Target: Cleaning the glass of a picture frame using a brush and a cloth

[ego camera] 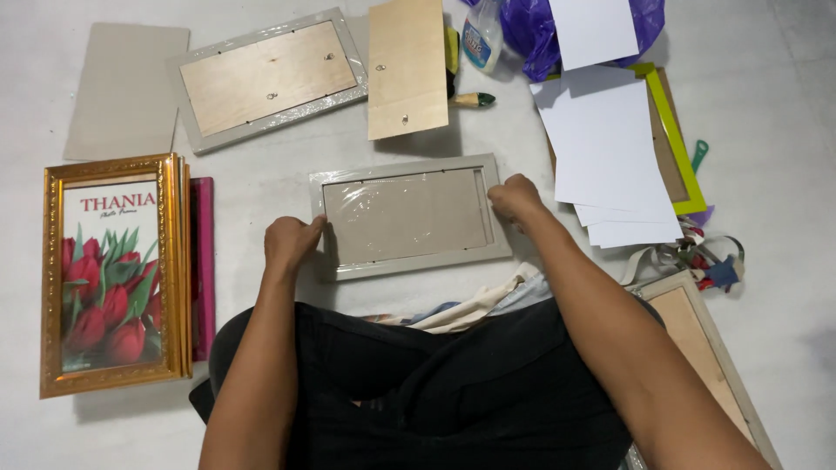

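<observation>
On the pale floor (287,174), directly ahead of the seated person's lap, a grey rectangular picture frame wrapped in clear plastic film (409,218) is laid face down, its card backing visible. Its left short edge is gripped by the left hand (292,242), fingers curled over the rim; its right short edge is pinched by the right hand (515,198), fingers bent down onto the frame.

Further back, a second grey frame with a plywood back (268,78) is seen lying flat, with a loose plywood backing board (407,68) just beside it and a plain grey card sheet (126,89) to its left. At the left, a gold ornate frame showing red tulips (111,274) is stacked on other frames. To the right, a fanned pile of white paper sheets (610,157) is spread over a lime-green frame (677,144).
</observation>
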